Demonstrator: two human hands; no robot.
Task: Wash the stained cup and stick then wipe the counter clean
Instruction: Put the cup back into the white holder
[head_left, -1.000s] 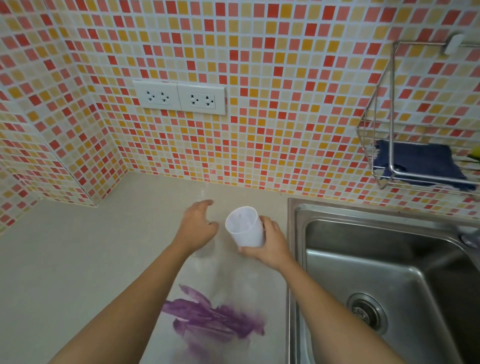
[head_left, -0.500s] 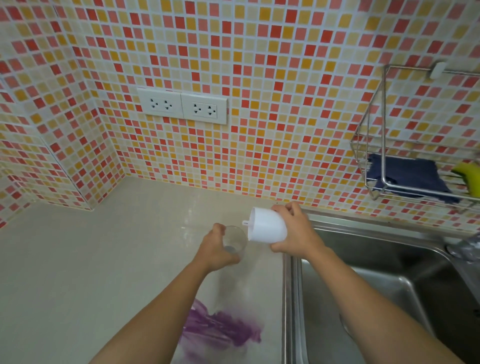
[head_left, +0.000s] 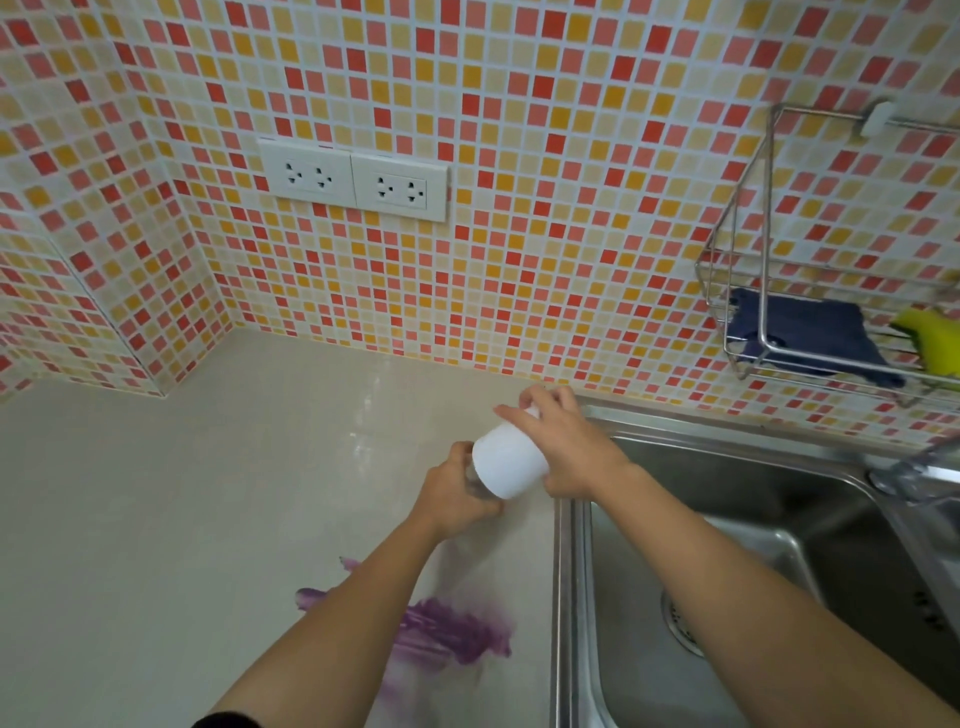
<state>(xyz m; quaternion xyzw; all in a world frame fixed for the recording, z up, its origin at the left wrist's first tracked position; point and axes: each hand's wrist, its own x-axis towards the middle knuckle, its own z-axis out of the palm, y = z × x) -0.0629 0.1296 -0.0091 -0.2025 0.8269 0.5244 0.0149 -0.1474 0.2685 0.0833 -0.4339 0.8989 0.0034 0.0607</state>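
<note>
My right hand (head_left: 569, 447) grips a white plastic cup (head_left: 506, 465), tipped over with its base toward me and its mouth pointing down and left. Just under it, my left hand (head_left: 449, 499) is closed around a small clear cup (head_left: 475, 482), mostly hidden by the white cup and my fingers. Both cups are held above the beige counter (head_left: 182, 493), close to the sink's left rim. A purple smear (head_left: 452, 631) lies on the counter below my left forearm. I see no stick.
The steel sink (head_left: 727, 545) lies to the right, with a tap base (head_left: 914, 475) at its far right. A wire rack (head_left: 763, 260) on the tiled wall holds a dark blue cloth (head_left: 810, 332) and a yellow sponge (head_left: 930, 338). Two double sockets (head_left: 353, 179) sit above the counter.
My right hand has lifted the white cup and tipped it over. My left hand took hold of the clear cup, and the white cup now covers it from above.
</note>
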